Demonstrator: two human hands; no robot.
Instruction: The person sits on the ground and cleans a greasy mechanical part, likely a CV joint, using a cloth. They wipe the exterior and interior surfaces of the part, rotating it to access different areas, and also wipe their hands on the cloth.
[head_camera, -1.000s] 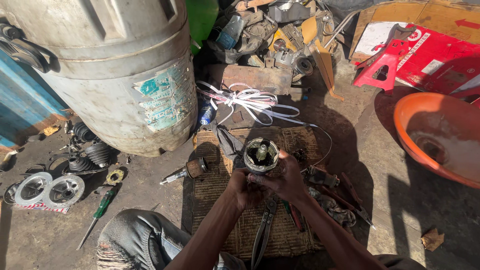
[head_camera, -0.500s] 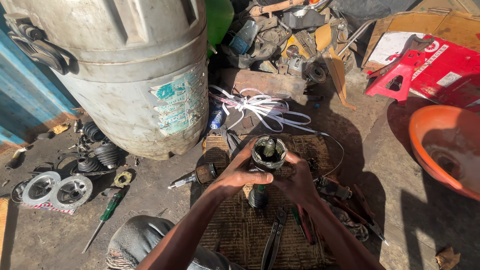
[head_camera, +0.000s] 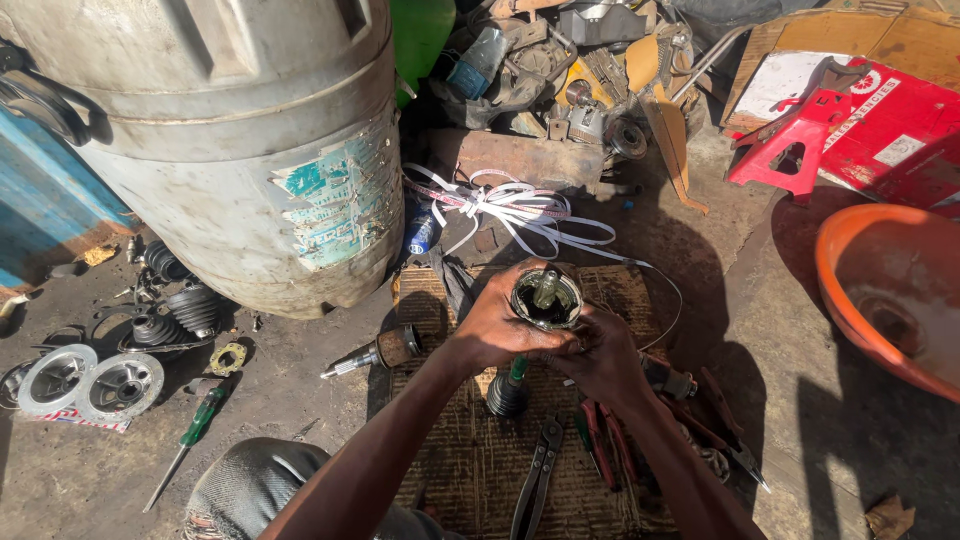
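A round metal joint housing (head_camera: 546, 299) is held upright over a woven mat (head_camera: 470, 470), open mouth up, so that the greasy inside and the short stub standing in it can be looked into. The left hand (head_camera: 500, 325) is wrapped round its 9 o'clock side, fingers curled over the near rim; the right hand (head_camera: 600, 355) is closed against the 5 o'clock side from below, so the piece is steadied between the two. A rubber boot (head_camera: 507, 395) hangs beneath the housing, at 6 o'clock, with a green-handled tool partly hidden behind it.

Tools are laid within reach on the mat: pliers (head_camera: 537, 475) at 6 o'clock and red-handled cutters (head_camera: 600, 445) just beside them. A shaft stub (head_camera: 375, 355) lies at 9 o'clock off the mat's edge. A drum (head_camera: 230, 150) stands at 10 o'clock, white strapping (head_camera: 510, 205) lies at 12 o'clock, and an orange basin (head_camera: 890, 290) sits at 3 o'clock. A green screwdriver (head_camera: 190, 435) and two discs (head_camera: 90, 380) are left on the floor at 8 o'clock.
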